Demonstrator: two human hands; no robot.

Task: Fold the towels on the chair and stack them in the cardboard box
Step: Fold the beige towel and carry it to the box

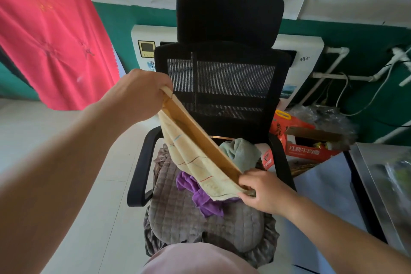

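A pale yellow towel (195, 158) with an orange border and thin coloured lines hangs stretched between my hands above the black mesh office chair (224, 78). My left hand (142, 93) pinches its upper corner, raised near the backrest. Lower down, my right hand (260, 187) grips the opposite end over the seat. On the grey quilted seat cushion (178, 213) lie a crumpled purple towel (200, 196) and a light green towel (240, 151). An open cardboard box (311, 138) with red printing stands behind the chair's right armrest.
A pink cloth (49, 29) hangs at the left. A white wall appliance (142, 46) sits behind the chair. White pipes and cables (347, 73) run along the green wall. A metal surface (382, 180) is at the right. Pale floor tiles (106, 196) spread left of the chair.
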